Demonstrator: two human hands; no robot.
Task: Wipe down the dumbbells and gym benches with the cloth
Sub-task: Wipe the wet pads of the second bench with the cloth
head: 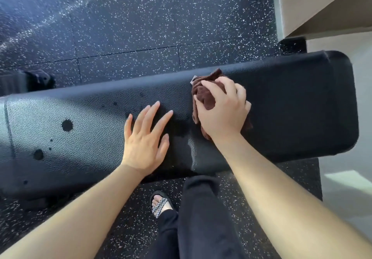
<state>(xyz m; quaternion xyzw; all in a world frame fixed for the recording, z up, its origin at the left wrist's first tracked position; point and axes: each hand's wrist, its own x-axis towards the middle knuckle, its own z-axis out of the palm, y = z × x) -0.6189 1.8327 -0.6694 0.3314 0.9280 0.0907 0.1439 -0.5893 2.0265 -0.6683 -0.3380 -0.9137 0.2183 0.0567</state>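
Note:
A black padded gym bench (291,106) runs across the view from left to right, its textured top marked with dark wet spots on the left part. My right hand (223,110) presses a bunched brown cloth (205,93) onto the pad near the middle, fingers curled over it. A small white tag sticks out at the cloth's far corner. My left hand (145,138) lies flat on the pad just left of the cloth, fingers spread, holding nothing. No dumbbells are in view.
Black rubber floor (130,21) with white speckles lies beyond and below the bench. A bench foot (38,79) shows at the far left. A pale wall and ledge (326,7) stand at the upper right. My leg and sandalled foot (161,204) are close under the bench's near edge.

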